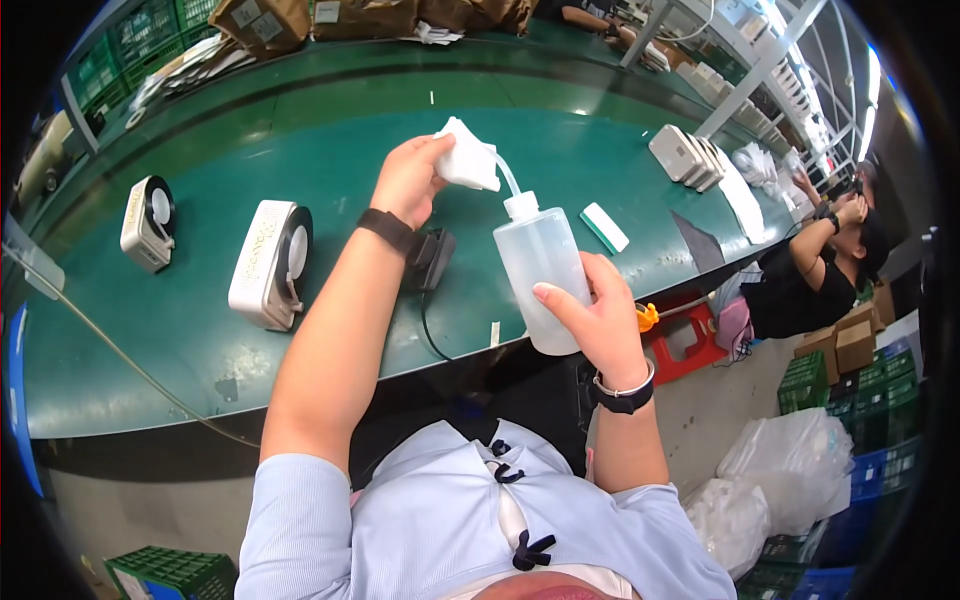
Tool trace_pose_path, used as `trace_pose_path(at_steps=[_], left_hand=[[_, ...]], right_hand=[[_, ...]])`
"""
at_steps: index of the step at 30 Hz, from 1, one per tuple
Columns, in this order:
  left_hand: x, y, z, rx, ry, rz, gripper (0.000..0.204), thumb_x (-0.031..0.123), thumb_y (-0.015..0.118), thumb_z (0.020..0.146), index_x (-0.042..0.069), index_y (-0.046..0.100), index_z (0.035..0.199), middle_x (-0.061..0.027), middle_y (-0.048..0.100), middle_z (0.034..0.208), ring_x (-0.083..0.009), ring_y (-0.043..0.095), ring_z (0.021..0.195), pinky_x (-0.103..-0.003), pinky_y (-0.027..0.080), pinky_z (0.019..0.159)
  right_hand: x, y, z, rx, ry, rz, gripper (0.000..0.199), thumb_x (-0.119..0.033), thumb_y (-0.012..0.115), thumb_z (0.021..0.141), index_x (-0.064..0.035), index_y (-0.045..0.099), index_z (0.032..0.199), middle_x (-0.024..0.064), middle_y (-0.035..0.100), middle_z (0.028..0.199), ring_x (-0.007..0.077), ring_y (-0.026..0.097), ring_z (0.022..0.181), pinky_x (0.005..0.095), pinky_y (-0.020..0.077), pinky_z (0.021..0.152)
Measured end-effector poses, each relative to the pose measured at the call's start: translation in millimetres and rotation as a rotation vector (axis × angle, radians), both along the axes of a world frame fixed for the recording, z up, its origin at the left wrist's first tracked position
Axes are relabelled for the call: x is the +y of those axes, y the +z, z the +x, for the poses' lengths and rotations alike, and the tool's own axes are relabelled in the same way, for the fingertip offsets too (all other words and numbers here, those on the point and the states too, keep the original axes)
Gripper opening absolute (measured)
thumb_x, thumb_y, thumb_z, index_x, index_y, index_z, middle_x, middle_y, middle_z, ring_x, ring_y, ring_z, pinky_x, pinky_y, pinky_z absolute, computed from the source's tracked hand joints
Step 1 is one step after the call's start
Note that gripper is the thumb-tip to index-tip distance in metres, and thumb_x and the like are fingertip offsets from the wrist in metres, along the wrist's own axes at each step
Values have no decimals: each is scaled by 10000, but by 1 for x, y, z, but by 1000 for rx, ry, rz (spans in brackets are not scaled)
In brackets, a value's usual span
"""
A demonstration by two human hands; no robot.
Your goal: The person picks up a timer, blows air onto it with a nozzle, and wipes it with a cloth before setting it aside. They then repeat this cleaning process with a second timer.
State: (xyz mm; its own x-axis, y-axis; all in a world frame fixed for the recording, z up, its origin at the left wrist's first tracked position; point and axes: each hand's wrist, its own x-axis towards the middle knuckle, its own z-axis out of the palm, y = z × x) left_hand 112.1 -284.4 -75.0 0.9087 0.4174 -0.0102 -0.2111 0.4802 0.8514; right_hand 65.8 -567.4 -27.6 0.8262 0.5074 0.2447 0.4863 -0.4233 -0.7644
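Observation:
My left hand [412,178] is closed on a folded white wipe [468,158], held up over the green table. In my right hand [598,315] is a translucent squeeze bottle [540,265], tilted slightly, with fingers wrapped round its lower right side. The bottle's bent nozzle tube [505,170] reaches the right edge of the wipe; its very tip is hidden there. Beneath my left wrist lies a black device with a cable [432,260]. A small white and green block [604,228] rests on the table just right of the bottle.
Two white devices with round black-rimmed sides [268,265] [148,225] stand at left. Several similar white units [686,158] are lined up at the far right. A thin hose [130,345] crosses the left side. Beside the table's right end sits a person [815,260], near a red stool [688,345].

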Motion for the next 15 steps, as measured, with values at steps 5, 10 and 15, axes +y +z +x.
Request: trace_pose_path(at_steps=[5,10,15], left_hand=[[-1,0,-1,1,22,35,313,208,656,976,-35,622,1170,-103,704,1090,-187,681,977,-333,536,876],[0,-2,0,35,57,58,312,205,671,962,-30,618,1162,-109,700,1070,-196,681,949,-330,542,858],[-1,-3,2,40,40,52,298,205,679,956,-16,620,1146,-97,700,1043,-185,676,924,-320,537,834]], right_hand=[[0,2,-8,-101,-12,-63,369,-188,818,804,39,676,1058,121,626,940,212,613,834,330,493,748],[2,2,-6,-92,6,-58,367,-188,822,800,33,679,1056,119,622,927,230,613,825,331,492,744],[-4,5,-13,-79,10,-80,365,-198,822,803,33,682,1048,118,619,910,236,609,822,337,490,743]])
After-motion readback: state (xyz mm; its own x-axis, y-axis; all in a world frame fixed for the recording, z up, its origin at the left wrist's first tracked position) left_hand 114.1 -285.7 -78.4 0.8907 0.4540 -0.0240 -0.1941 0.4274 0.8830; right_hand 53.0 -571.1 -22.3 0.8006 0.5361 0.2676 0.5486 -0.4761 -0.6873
